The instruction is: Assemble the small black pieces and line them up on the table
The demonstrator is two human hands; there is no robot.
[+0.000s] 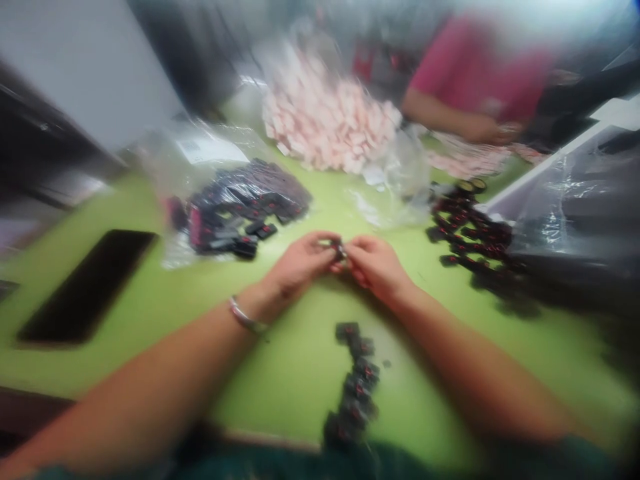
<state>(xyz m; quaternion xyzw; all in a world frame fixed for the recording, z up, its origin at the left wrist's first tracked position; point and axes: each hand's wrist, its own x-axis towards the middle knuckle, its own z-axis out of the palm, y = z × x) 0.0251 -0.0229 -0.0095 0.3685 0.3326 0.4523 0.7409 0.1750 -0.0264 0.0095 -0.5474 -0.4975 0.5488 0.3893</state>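
Over the middle of the green table, my left hand and my right hand meet fingertip to fingertip. Between them is a small dark piece, mostly covered by the fingers; its exact kind is hidden. Both hands are closed on it. A silver bracelet circles my left wrist. Between my forearms, a row of small black parts with red marks runs toward the table's front edge.
At left lie a clear bag of black pieces and a dark flat rectangular object. Pale pink pieces are heaped at the back. More black parts lie at right beside clear plastic. Across the table sits a person in pink.
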